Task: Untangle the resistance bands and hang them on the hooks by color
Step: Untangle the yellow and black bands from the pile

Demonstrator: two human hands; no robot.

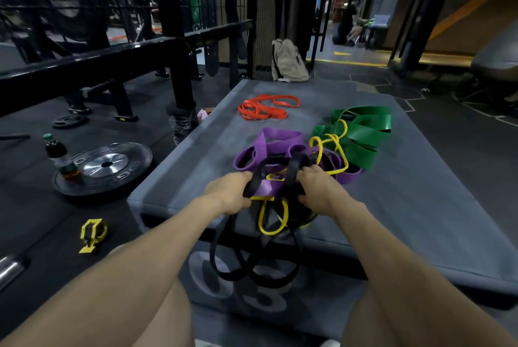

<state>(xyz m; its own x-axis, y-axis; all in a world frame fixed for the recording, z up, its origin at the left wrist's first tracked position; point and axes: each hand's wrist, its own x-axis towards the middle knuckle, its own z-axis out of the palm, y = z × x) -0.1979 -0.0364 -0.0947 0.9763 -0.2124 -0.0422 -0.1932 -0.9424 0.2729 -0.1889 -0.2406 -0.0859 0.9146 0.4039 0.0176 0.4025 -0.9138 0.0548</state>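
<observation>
- Gripping the black resistance band [253, 262] at the near edge of the grey plyo box [406, 192], the left hand [228, 192] has its fingers curled round one strand.
- The right hand [316, 189] pinches the same black band where it crosses the purple band [276, 147]; black loops hang down over the box's front face.
- A thin yellow band [273, 220] threads through the knot between both hands and runs back across the purple band to the green band [361, 133].
- The red band [266, 108] lies apart, farther back on the box top.
- On the floor to the left: a weight plate [106, 167] with a bottle [60, 156] on it.
- A beige bag [288, 62] stands beyond the box.
</observation>
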